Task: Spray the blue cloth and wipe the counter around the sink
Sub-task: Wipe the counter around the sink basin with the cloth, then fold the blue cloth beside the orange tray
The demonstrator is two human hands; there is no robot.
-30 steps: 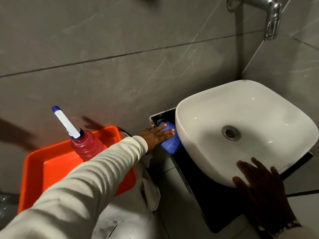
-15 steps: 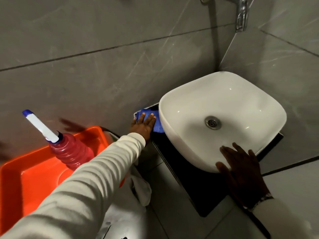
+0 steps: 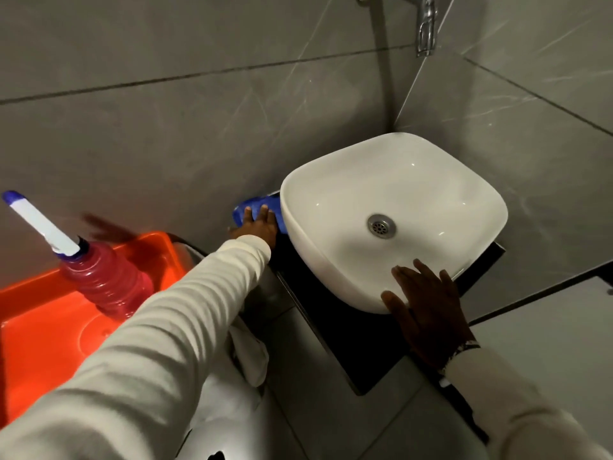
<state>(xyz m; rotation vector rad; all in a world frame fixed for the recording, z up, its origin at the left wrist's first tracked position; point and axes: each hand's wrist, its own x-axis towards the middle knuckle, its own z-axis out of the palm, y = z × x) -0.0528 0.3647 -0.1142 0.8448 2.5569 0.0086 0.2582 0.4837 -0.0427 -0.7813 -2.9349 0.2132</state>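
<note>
A blue cloth (image 3: 257,204) lies on the black counter (image 3: 348,340) at its far left corner, wedged between the wall and the white sink (image 3: 391,180). My left hand (image 3: 257,227) presses flat on the cloth, fingers spread. My right hand (image 3: 428,303) rests flat on the sink's near rim, holding nothing. A red bottle (image 3: 106,287) with a long white-and-blue nozzle stands in an orange tray (image 3: 36,336) to the left.
A chrome tap (image 3: 426,24) juts from the grey tiled wall above the sink. A white cloth (image 3: 248,353) hangs below my left sleeve, between the tray and the counter. Grey floor tiles lie below the counter.
My left hand has slid the blue cloth along the counter's left side toward the far corner by the wall. My right hand stays on the sink rim.
</note>
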